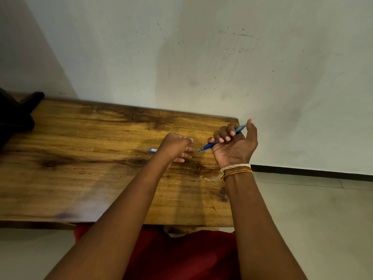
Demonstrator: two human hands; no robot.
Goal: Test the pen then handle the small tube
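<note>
Red cloth [181, 257] nearest, then the wooden tabletop [80, 178]. Over its far right part, the right hand [235, 146] has its fingers curled round a blue pen [210, 146], tip aimed left. Left hand [177, 147], fingers loosely curled, hovers by the tip. Beyond lies a blue cap [152, 150].

No text, brand, number or sign can be read anywhere in the view. A pale label is seen on the small blue cap [152, 150] lying on the wooden table [80, 158], but its print is too small and blurred to be made out
</note>
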